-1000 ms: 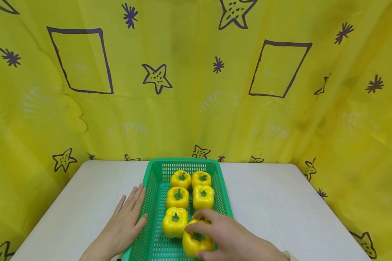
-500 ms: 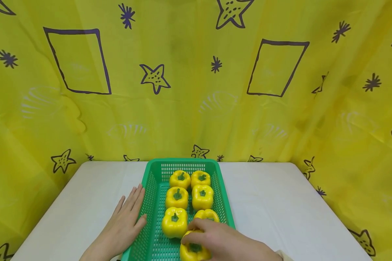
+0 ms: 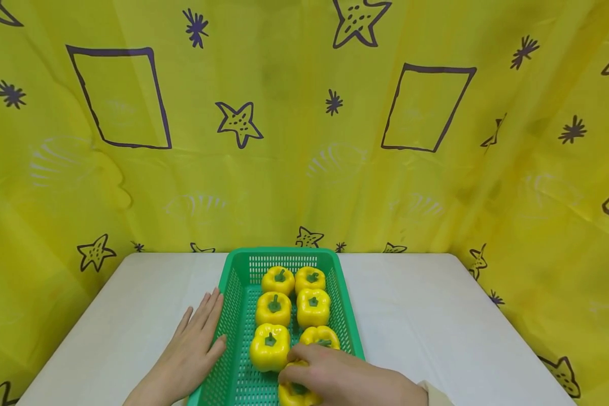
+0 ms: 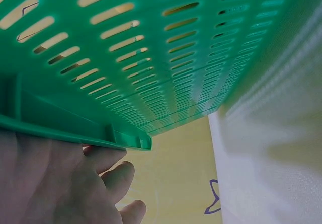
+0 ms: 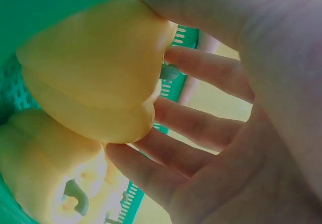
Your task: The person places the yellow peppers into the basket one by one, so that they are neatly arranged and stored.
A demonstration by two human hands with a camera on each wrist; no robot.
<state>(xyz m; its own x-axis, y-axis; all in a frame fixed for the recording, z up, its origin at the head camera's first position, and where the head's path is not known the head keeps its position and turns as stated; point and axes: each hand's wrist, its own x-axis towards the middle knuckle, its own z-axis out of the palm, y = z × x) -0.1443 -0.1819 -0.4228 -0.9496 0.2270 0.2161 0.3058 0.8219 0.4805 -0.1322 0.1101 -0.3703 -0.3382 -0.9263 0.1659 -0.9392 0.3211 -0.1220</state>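
Note:
My right hand [image 3: 335, 375] holds a yellow bell pepper [image 3: 293, 395] from above, near the front of a green plastic basket [image 3: 354, 332]. In the right wrist view the thumb lies on one side of this pepper [image 5: 95, 73] and the fingertips touch round its stem end. Just beyond the hand sits another bell pepper [image 3: 317, 335], partly hidden by it. Several more yellow peppers [image 3: 270, 345] stand in two columns, stems up. My left hand [image 3: 188, 349] rests along the basket's left rim, fingers straight; the left wrist view shows it under the rim's edge.
The basket stands on a white-covered table [image 3: 401, 321]. A yellow curtain [image 3: 284, 186] printed with stars and shells hangs behind and at both sides. Bare basket floor [image 3: 246, 361] runs along the left of the peppers.
My right hand has moved toward me and slightly left with the pepper, uncovering the pepper beyond it. My left hand has stayed at the rim.

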